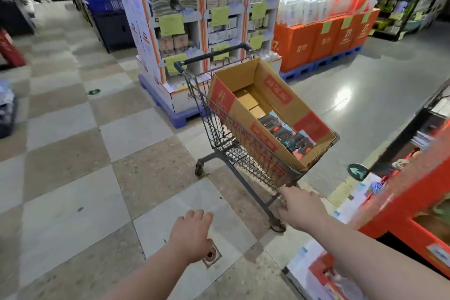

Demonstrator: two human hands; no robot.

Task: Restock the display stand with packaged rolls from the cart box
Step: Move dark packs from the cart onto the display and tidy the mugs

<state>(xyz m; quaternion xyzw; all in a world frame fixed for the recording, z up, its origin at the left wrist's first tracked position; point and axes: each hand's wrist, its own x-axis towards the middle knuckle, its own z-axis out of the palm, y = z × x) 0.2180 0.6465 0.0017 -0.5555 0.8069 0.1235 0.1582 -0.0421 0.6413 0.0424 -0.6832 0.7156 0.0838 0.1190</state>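
Gripping the cart (243, 161) at its near corner with the right hand (302, 208), lower centre; holding the left hand (192, 234) loosely curled, empty.

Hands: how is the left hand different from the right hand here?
The left hand holds nothing and hangs over the floor tiles; the right hand grips the near end of the cart. The left hand is nearer the camera; the right hand reaches farther forward. Both show their backs, with bare forearms.
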